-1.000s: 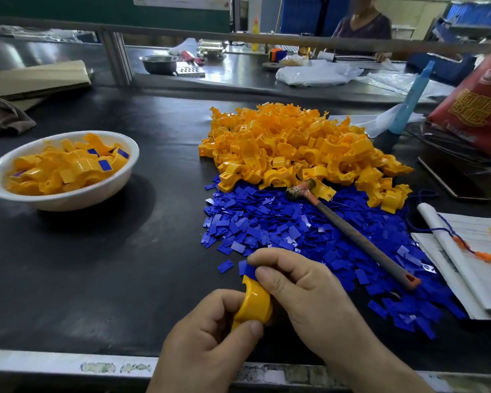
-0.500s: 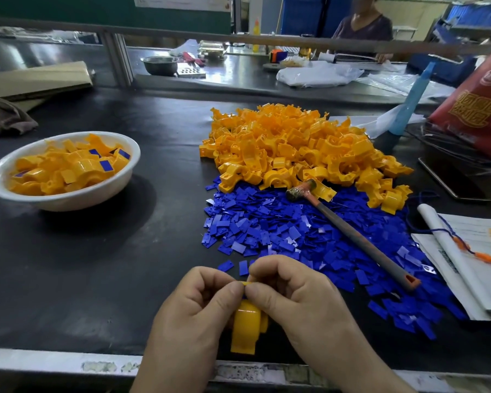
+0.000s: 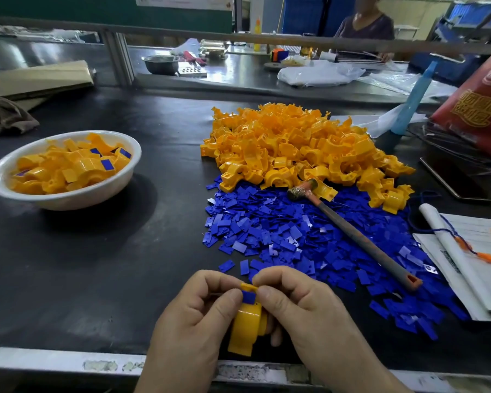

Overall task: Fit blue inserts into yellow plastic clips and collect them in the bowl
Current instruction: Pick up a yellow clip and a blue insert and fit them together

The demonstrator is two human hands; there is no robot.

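Note:
Near the table's front edge my left hand (image 3: 193, 316) and my right hand (image 3: 304, 310) both grip one yellow clip (image 3: 245, 326). A small blue insert (image 3: 249, 296) sits on the clip's upper end, pinched between my two thumbs. Just beyond my hands spreads a heap of loose blue inserts (image 3: 295, 239). Behind it rises a big pile of yellow clips (image 3: 295, 146). At the left stands a white bowl (image 3: 68, 198) with several clips that carry blue inserts.
A hammer (image 3: 352, 231) lies diagonally across the blue inserts. Papers with a cord (image 3: 465, 251) lie at the right, with a phone (image 3: 451, 177), a red bag (image 3: 482, 103) and a blue bottle (image 3: 414, 95) behind. Cardboard and a rag (image 3: 6, 114) sit far left. A person sits at the far table.
My hands turned the yellow clip upright and lengthwise. My thumbs came together on its top end, and the blue insert now shows on the clip between them.

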